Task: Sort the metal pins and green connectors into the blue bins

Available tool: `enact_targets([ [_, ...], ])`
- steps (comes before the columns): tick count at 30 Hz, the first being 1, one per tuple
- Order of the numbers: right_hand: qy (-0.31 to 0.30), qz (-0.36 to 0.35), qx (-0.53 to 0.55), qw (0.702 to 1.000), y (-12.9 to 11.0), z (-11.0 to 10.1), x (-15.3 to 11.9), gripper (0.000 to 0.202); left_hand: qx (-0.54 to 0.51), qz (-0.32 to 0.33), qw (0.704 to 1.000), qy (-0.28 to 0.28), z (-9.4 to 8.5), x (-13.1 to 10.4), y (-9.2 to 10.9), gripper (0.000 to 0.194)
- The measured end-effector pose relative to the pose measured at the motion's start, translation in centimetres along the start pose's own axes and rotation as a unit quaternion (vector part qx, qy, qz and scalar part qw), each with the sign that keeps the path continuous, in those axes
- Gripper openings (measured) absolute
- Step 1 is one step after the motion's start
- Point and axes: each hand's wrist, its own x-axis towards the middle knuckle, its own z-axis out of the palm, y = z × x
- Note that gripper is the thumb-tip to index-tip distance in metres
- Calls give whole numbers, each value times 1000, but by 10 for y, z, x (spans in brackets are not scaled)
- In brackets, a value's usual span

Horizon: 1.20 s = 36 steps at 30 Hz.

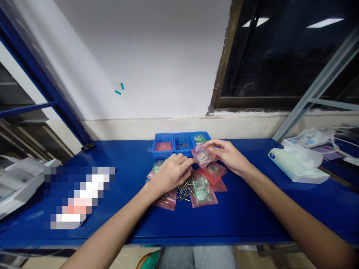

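My right hand [224, 152] pinches the top of a clear pinkish plastic bag [204, 157] with pale pieces inside, raised over other bags. My left hand [174, 172] is beside it with fingers bent over a pile of metal screws [183, 192]; one finger reaches to the held bag's edge, and whatever its fingertips grip is hidden. Around the pile lie a pink bag with green and silver contents [202, 193], red bags [215, 175] to the right, and more pink bags [167, 201] partly under my left hand.
Three blue bins stand behind: one with a pink bag [163, 146], one with a few screws [183, 144], one with green pieces [199, 139]. A tissue box [297, 166] is at right, white boxes [22, 183] at left, on the blue table [246, 213].
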Motion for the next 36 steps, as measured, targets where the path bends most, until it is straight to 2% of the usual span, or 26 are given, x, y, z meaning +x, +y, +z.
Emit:
enact_targets([
  [6, -7, 7, 18, 1000, -2, 8, -3, 13, 95, 24, 993, 60, -2, -1, -2, 35],
  [10, -21, 12, 0, 1000, -3, 14, -6, 14, 89, 19, 992, 92, -2, -2, -1, 30],
  [16, -73, 36, 80, 993, -2, 21, -9, 14, 64, 21, 984, 164, -4, -3, 1, 13],
  [19, -75, -4, 55, 996, -2, 22, -11, 16, 39, -8, 980, 197, -5, -2, 2, 12],
  [24, -101, -56, 32, 993, -8, 24, -12, 35, -39, -86, 966, 242, -6, 0, 0, 10],
  [28, -82, -49, 29, 995, -6, 31, -14, 37, -169, -163, 933, 271, 0, 2, -1, 12],
  [32, -33, -18, 52, 998, 1, 38, -14, 28, -344, -214, 883, 237, 5, 6, 0, 30],
  [34, -26, -6, 69, 997, 5, 38, -13, 25, -405, -236, 856, 220, 5, 7, 1, 38],
  [36, -31, -4, 103, 994, 9, 37, -12, 25, -445, -257, 832, 210, 4, 8, 2, 37],
])
